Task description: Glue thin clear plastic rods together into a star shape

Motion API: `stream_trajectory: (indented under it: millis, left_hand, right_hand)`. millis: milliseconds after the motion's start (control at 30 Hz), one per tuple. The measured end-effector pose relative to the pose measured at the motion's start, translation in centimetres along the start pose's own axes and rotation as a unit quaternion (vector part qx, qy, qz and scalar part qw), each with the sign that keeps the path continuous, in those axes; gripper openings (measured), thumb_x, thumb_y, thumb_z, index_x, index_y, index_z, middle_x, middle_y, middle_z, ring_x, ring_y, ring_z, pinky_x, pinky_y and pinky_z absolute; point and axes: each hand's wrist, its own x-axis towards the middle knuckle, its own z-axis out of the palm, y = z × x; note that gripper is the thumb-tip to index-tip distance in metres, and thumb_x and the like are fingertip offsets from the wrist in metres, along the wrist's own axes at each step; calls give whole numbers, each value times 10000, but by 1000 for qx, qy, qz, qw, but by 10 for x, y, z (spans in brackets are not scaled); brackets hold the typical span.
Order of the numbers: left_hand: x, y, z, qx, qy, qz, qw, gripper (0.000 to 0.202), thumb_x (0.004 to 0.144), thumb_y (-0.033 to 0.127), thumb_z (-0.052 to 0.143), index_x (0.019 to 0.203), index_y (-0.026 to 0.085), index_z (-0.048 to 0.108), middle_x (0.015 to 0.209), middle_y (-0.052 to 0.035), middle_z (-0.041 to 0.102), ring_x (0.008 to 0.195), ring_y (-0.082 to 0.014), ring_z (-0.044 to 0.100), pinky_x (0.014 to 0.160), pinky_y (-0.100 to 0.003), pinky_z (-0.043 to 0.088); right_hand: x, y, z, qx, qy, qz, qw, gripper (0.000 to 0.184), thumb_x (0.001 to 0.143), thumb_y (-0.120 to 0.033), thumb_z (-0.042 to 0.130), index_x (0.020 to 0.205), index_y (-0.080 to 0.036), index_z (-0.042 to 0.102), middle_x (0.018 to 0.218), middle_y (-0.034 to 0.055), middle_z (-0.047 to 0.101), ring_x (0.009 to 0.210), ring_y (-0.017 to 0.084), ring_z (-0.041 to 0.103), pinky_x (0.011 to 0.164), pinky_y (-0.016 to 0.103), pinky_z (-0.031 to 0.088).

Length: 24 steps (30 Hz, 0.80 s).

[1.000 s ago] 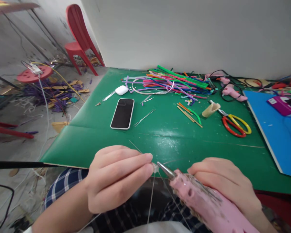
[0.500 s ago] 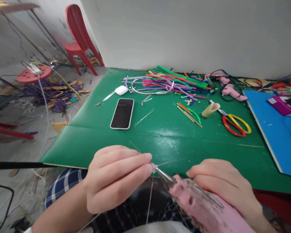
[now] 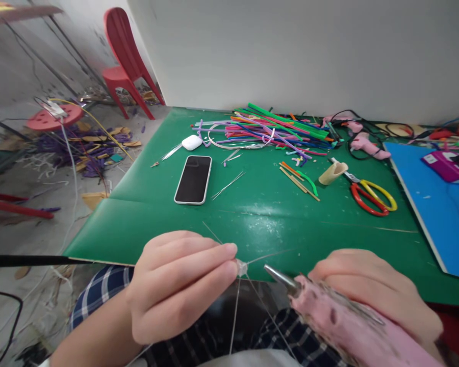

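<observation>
My left hand [image 3: 187, 285] pinches a small joint of thin wires [image 3: 235, 316], which fan out from a clear, glassy blob [image 3: 242, 268] at my fingertips. My right hand [image 3: 375, 290] is wrapped around a worn pink hot glue gun [image 3: 340, 321], its surface stained and crusted. The gun's metal nozzle points up and left, a short gap away from the blob. Part of the glue gun's handle and the trigger are hidden.
On the green table [image 3: 168, 224] lie a phone [image 3: 193, 179], a white case [image 3: 192, 142], loose wires [image 3: 228, 185], colourful pipe cleaners [image 3: 271, 130], short sticks [image 3: 299, 183], a bamboo-like tube [image 3: 332, 174], scissors [image 3: 373, 199] and a blue board [image 3: 436, 204]. A red chair [image 3: 124, 56] stands beyond.
My right hand has drawn the glue gun back to the right, so its nozzle has come off the wire joint. My left hand stays nearly in place, still holding the wires.
</observation>
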Motion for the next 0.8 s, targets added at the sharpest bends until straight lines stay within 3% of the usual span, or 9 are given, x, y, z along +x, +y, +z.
stream_trajectory:
  millis: [133,300,500,600,800]
  left_hand:
    - [3,0,-8,-2,-39,73,997,221,906,151,473,783,201,651,831,-14,757,693,-134,705,600,-231,609]
    - [4,0,-8,16,-66,107,992,224,901,144,475,777,218,645,812,1,755,719,-145,710,603,-257,618]
    - [5,1,-5,34,-62,131,989,257,915,115,434,760,194,623,784,-10,751,741,-121,707,641,-220,609]
    - [5,0,-8,31,-83,134,987,232,915,118,439,798,182,629,804,-24,752,779,-132,709,681,-232,616]
    - [5,-2,-5,21,-71,132,988,233,911,130,455,781,193,638,829,-11,753,780,-139,712,671,-248,625]
  right_hand:
    - [4,-5,1,9,-20,22,1000,222,948,-285,421,813,-192,572,721,19,654,648,142,637,612,273,467]
    - [7,-7,2,28,-36,40,998,199,927,-319,472,813,-197,579,696,5,658,619,139,638,598,272,481]
    - [7,-8,0,51,-40,42,997,210,941,-296,441,819,-189,575,706,14,661,633,141,646,611,274,481]
    - [8,-9,1,45,-32,47,997,198,938,-299,445,841,-189,578,728,26,668,651,147,651,621,274,486]
    - [8,-9,0,56,-40,45,997,247,953,-320,406,844,-191,586,736,28,674,653,144,649,625,274,491]
